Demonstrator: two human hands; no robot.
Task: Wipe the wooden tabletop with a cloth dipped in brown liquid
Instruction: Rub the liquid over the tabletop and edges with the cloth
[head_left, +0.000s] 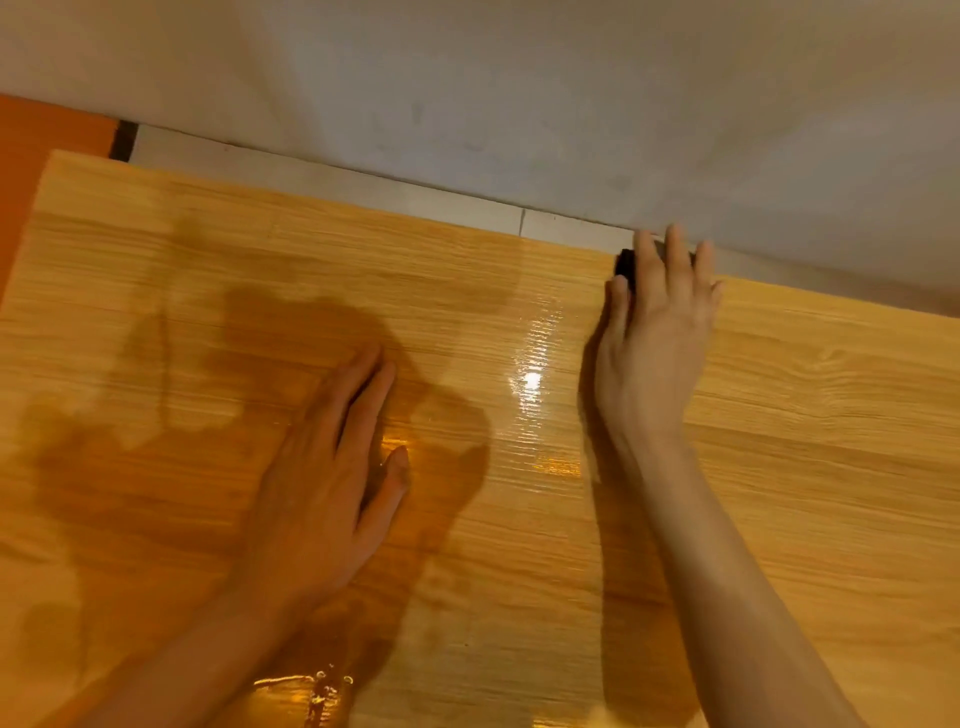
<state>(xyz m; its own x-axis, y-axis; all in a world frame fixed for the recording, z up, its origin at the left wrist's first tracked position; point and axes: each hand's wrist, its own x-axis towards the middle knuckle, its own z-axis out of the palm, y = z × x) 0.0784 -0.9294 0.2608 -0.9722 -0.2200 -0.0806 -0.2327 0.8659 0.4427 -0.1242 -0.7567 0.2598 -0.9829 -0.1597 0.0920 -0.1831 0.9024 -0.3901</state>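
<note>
A: At the far edge of the counter (805, 415), by the wall (519, 93) – what's the right hand (657, 332) doing?
B: Fingers nearly straight, pressing down on a dark cloth (625, 266). Only a bit of cloth peeks out by the thumb, rest hidden under the hand.
A: Left hand (332, 467)?
B: Flat on the wood, fingers straight & close together, holding nothing. Sits in a wet brown patch (156, 467).
A: Anything else?
B: Glossy wet streak (535, 384) btwn the hands w/ a light glare. Pale ledge (363, 187) along the wall, orange surface (31, 156) far left. Frame's blurry, cloth shape hard to make out
</note>
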